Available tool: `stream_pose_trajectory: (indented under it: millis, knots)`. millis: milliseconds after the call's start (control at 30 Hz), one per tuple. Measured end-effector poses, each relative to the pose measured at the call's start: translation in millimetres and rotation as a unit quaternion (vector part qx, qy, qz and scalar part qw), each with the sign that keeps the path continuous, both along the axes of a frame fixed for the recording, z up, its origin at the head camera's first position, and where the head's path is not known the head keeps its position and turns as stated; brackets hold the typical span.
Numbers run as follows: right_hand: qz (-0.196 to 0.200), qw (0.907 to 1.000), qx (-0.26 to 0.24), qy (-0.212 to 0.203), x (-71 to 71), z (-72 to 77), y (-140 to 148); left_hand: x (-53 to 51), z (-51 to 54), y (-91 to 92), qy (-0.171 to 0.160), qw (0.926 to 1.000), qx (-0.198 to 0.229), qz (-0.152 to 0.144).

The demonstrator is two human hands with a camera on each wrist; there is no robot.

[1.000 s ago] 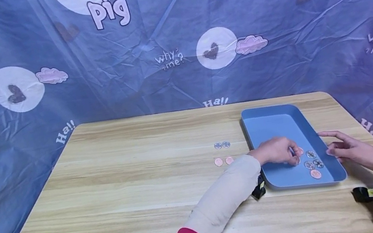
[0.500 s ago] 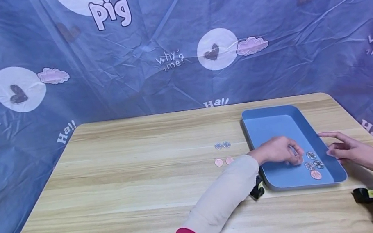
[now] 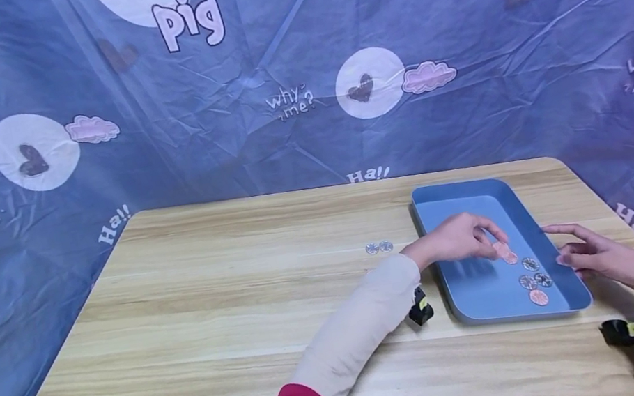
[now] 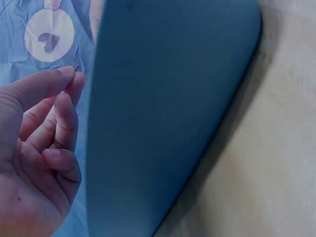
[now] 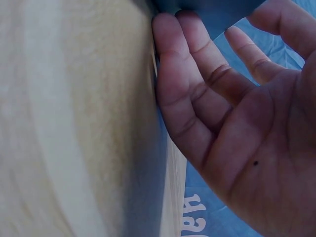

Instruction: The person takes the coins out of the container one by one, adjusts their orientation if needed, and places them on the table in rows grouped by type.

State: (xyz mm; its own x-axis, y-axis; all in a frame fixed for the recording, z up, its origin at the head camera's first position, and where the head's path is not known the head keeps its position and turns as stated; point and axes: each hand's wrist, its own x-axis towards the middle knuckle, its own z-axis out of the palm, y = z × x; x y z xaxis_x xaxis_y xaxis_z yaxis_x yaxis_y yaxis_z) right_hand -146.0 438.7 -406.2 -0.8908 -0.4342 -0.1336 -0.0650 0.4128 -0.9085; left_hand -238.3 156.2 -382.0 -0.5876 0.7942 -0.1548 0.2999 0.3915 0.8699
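Between thumb and index finger, my left hand (image 3: 460, 236) pinches a copper-coloured coin (image 3: 501, 249) low over the blue tray (image 3: 466, 214). A second copper coin (image 3: 511, 258) lies partly beneath it on the tray floor. In the left wrist view, the left hand (image 4: 42, 133) holds the coin edge-on between the fingertips. Closer to the right wall lie a silver coin (image 3: 530, 264), two more silver ones and a copper coin (image 3: 539, 297). My right hand (image 3: 607, 256) grips the tray's right rim, thumb over it; in the right wrist view other fingers (image 5: 173, 64) rest against its outer side.
A pair of silver coins (image 3: 379, 247) lies side by side on the wooden table (image 3: 200, 332), left of the tray. My left sleeve (image 3: 363, 314) covers most of the spot in front of them. A blue printed cloth (image 3: 242, 133) hangs behind the table.
My left hand has lifted and shifted back and left, bringing the pinched copper coin into view, with the other copper coin uncovered. The left sleeve now covers the copper coins on the table.
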Motion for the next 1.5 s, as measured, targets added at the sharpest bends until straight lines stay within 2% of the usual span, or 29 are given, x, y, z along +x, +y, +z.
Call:
stream_pose_trajectory:
  millis: [167,333,533,700,833,933,1067,1267,1500]
  knots:
    - [-0.007,0.9999,0.009,0.005,-0.3,0.8,-0.4,-7.1,3.1,-10.2,0.007,0.9999,0.004,0.007]
    - [-0.009,0.9998,0.018,0.009,-0.5,1.4,0.0,-14.0,5.3,-22.4,-0.011,0.9996,0.020,0.014]
    - [0.007,0.9999,-0.008,0.008,-2.2,-0.1,1.6,-20.6,6.1,-39.8,-0.022,0.9985,0.049,0.008]
    - [0.022,0.9990,-0.037,-0.005,-4.0,-2.7,0.4,-25.1,4.4,-56.4,-0.015,0.9979,0.061,0.016]
    - [0.024,0.9989,-0.039,-0.006,-4.3,-2.4,1.1,-30.5,3.6,-70.1,-0.005,0.9974,0.067,0.025]
    - [0.023,0.9991,-0.036,-0.001,-4.6,-1.7,2.4,-34.6,3.8,-80.5,-0.012,0.9969,0.071,0.033]
    - [0.024,0.9991,-0.035,0.002,-4.8,-1.8,2.8,-38.9,3.3,-96.3,-0.024,0.9963,0.070,0.045]
    - [0.022,0.9992,-0.033,0.004,-5.4,-3.3,1.4,-42.3,-1.6,-123.5,-0.026,0.9962,0.054,0.064]
    - [0.011,0.9997,-0.018,-0.007,-5.8,-2.4,2.4,-43.7,-7.4,-148.2,-0.025,0.9962,0.047,0.069]
